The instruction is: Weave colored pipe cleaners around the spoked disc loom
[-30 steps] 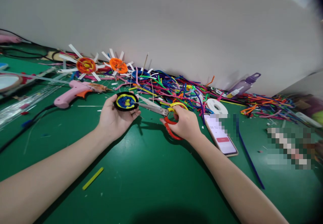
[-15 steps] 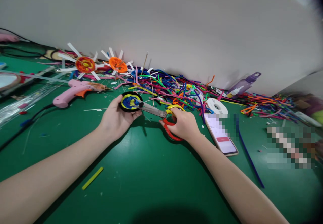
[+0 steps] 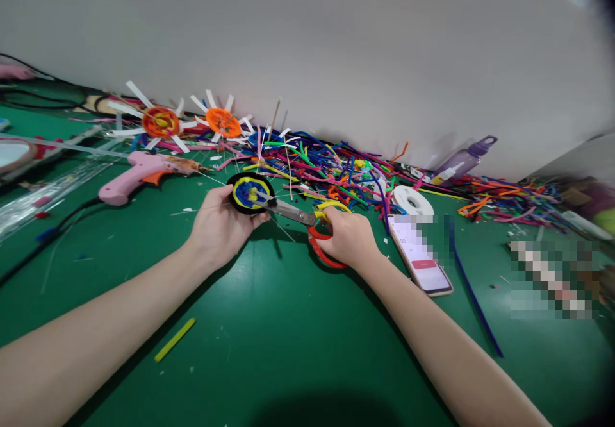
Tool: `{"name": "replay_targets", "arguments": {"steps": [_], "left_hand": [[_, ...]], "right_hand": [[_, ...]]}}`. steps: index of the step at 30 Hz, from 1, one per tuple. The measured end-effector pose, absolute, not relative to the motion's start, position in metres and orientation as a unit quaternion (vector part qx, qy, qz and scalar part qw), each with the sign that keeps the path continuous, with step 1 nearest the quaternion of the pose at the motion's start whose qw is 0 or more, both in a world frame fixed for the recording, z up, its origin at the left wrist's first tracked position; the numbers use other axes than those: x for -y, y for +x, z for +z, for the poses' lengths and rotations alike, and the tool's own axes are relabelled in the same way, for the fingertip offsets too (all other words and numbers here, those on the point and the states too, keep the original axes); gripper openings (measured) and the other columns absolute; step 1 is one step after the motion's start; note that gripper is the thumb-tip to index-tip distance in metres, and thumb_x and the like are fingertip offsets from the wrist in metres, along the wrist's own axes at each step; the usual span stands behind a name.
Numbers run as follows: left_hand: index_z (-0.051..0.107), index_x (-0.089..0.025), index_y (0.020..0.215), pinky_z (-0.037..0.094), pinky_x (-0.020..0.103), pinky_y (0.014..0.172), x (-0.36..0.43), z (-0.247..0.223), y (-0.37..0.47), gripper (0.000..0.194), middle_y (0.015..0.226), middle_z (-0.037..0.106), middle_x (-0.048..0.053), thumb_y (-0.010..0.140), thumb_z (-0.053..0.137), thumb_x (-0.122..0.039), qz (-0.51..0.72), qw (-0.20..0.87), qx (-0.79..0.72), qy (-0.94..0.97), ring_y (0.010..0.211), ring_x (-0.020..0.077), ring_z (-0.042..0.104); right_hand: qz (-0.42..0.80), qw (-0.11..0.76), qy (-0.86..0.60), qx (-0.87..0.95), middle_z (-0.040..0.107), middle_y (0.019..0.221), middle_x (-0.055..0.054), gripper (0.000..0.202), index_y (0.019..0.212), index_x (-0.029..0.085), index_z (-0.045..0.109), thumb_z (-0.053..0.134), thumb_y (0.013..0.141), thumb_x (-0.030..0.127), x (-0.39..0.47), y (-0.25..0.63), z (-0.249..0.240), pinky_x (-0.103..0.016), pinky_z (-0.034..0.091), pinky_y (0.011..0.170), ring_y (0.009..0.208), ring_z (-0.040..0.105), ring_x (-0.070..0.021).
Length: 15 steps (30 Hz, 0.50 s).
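Note:
My left hand [image 3: 218,225] is closed on the edge of a small round disc [image 3: 247,195], black at the rim with yellow and blue rings inside. In my right hand [image 3: 350,236] is a pair of scissors [image 3: 293,212] with one yellow and one red handle loop. The scissor blades point left and reach over the disc's right rim; a small dark bit shows on the blades there. Whether the tips touch the disc I cannot tell. Thin pale strands stick out around the disc.
A pink glue gun [image 3: 127,175] lies left, its cord running toward me. Behind are two orange discs with white strips [image 3: 161,122] and heaped pipe cleaners [image 3: 317,164]. On the right are a tape roll [image 3: 413,204], a phone [image 3: 423,257] and a purple bottle [image 3: 464,161].
The disc has turned slightly in my left hand, and more of its face shows. The scissor blades look more closed together and have shifted a little. My right hand stays in nearly the same place.

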<state>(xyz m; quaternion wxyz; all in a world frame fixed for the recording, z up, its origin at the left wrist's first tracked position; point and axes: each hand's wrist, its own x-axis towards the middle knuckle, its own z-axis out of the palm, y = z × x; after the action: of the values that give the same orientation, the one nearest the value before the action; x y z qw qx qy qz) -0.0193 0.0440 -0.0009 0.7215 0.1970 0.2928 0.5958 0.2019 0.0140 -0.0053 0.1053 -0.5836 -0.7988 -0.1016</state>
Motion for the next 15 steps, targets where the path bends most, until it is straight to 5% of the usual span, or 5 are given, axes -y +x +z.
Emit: {"name": "replay_targets", "arguments": {"steps": [7,15], "left_hand": [[0.063,-0.013,0.082,0.05,0.03,0.05,-0.0444,-0.0042,-0.0204,0.026,0.079,0.065,0.01,0.081,0.038,-0.019,0.589,0.728,-0.272,0.22,0.059,0.0177,0.057],[0.066,-0.015,0.085,0.053,0.032,0.05,-0.0441,-0.0077,-0.0196,0.029,0.081,0.069,0.011,0.08,0.037,-0.016,0.567,0.74,-0.272,0.24,0.066,0.0212,0.062]], "right_hand": [[-0.075,0.117,-0.602,0.786,0.073,0.089,-0.011,0.058,0.107,0.014,0.06,0.055,0.082,0.067,-0.0131,0.1984,-0.004,-0.032,0.043,0.059,0.079,0.07,-0.0281],[-0.066,0.123,-0.593,0.793,0.071,0.096,-0.013,0.059,0.107,0.014,0.057,0.053,0.083,0.068,-0.0129,0.197,-0.0043,-0.035,0.048,0.064,0.086,0.068,-0.029]]}}
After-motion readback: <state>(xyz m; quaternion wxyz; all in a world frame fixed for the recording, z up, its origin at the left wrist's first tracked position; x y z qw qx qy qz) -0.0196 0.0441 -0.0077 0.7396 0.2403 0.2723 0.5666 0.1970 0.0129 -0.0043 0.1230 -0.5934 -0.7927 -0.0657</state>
